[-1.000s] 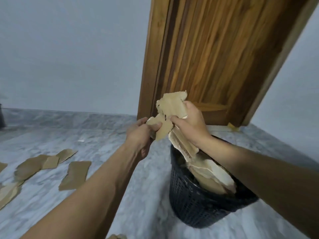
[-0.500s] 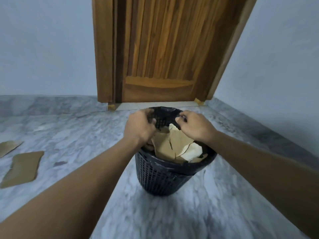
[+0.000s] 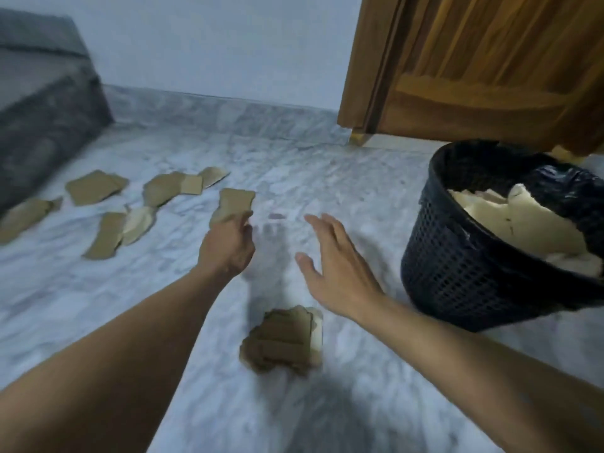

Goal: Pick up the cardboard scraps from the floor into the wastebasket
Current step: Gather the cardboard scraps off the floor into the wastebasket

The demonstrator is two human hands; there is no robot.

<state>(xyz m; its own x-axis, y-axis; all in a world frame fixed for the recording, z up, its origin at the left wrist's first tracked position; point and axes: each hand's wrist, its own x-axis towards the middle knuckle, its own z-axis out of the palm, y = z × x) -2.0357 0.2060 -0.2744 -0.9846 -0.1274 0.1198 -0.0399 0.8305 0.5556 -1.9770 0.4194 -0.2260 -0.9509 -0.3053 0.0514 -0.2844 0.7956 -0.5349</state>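
Brown cardboard scraps lie on the marble floor: one (image 3: 237, 199) just past my left hand, a crumpled pile (image 3: 283, 341) between my forearms, and several more at the left (image 3: 94, 188) (image 3: 108, 235) (image 3: 171, 189). My left hand (image 3: 228, 248) reaches forward, its loosely bent fingers at the near edge of the nearest scrap. My right hand (image 3: 333, 266) hovers over bare floor, open and holding nothing. The black mesh wastebasket (image 3: 457, 276) stands to the right of my right hand, lined with a black bag and holding pale cardboard pieces (image 3: 523, 223).
A wooden door (image 3: 490, 60) stands behind the wastebasket. A dark grey upholstered piece of furniture (image 3: 42, 103) fills the left edge. The pale wall (image 3: 212, 44) runs along the back, above the marble floor (image 3: 327, 165).
Both hands have let go of the cardboard in the wastebasket and swung left and down to the floor. The view has turned left, bringing the scattered scraps into sight.
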